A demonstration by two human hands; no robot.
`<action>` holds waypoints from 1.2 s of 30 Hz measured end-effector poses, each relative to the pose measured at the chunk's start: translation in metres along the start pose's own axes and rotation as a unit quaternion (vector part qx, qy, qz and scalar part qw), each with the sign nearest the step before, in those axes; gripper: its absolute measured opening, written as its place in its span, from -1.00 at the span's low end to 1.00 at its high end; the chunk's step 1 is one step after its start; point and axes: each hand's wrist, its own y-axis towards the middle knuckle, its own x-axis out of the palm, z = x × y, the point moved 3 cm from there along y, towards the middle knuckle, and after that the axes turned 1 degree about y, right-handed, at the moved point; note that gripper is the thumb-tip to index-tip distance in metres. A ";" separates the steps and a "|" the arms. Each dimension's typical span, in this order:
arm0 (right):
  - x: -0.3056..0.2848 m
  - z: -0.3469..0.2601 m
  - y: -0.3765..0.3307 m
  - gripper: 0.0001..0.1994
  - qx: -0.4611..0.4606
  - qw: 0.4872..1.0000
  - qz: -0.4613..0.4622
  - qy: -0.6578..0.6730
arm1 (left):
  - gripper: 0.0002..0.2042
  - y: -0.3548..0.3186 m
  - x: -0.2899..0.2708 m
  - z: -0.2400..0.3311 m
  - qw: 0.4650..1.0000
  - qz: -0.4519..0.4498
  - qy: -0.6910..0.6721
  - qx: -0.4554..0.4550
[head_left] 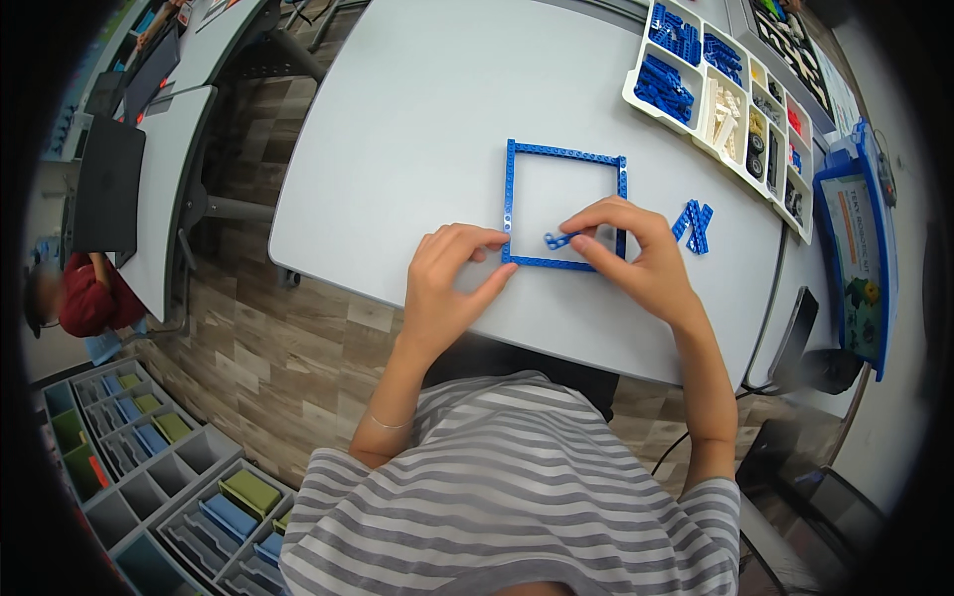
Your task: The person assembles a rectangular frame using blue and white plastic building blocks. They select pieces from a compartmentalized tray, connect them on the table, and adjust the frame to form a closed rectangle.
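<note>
A square frame of blue toy building beams [566, 153] lies on the white table in front of me. My left hand [447, 273] is at its near left corner, thumb and index finger closed on that corner from both sides. Inside the frame, over its near side, my right hand [641, 248] pinches a small blue angled connector [555, 241] between thumb and fingers. Part of this connector is hidden by the fingertips. To the right of the frame, several loose blue beams [700, 226] lie crossed on the table.
A white sorting tray [661, 111] of blue, white, black and red building parts stands at the far right. Beyond it is a blue bin [863, 258]. The table's near edge [378, 298] runs before me. A person in red [94, 296] is at the left, beside another table.
</note>
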 end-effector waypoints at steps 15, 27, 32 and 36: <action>0.006 -0.012 0.013 -0.86 -0.051 0.995 0.000 -0.087 | -0.65 -0.001 0.002 -0.002 0.999 -0.020 0.007 0.030; -0.040 -0.003 -0.001 -0.84 0.042 0.989 0.119 0.081 | -0.72 -0.001 0.003 0.000 0.997 -0.030 0.005 0.075; -0.014 -0.003 -0.003 -0.82 0.022 0.998 0.058 0.007 | -0.67 -0.001 0.002 0.002 0.998 -0.043 -0.002 0.042; 0.020 -0.006 -0.008 -0.83 -0.035 0.996 -0.010 -0.076 | -0.66 0.000 0.003 0.002 0.998 -0.043 0.008 0.052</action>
